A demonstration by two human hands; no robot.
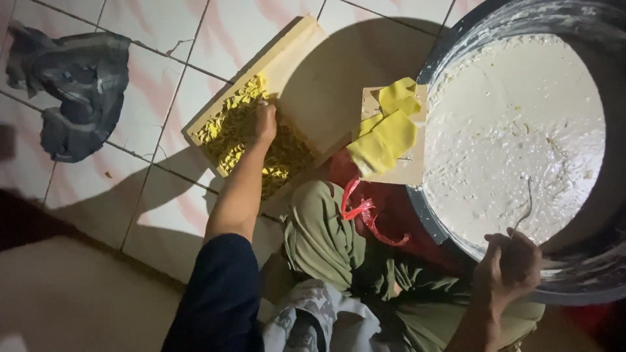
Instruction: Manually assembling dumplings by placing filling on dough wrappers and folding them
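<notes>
Yellow pieces [238, 130] in the wooden tray [306, 72] are pressed by the left hand [264, 122], fingers closed; half is filled; a thin tool [525, 208] is gripped by the right hand [512, 261].

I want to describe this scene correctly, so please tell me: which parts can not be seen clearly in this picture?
- Head view: the big tub is cut off by the top and right edges.
- The thin tool in the right hand is too thin and dim to name; its lower end is inside the fist.
- The left hand covers part of the yellow pieces in the wooden tray.
- The dark cloth is too shadowed to identify.
</notes>
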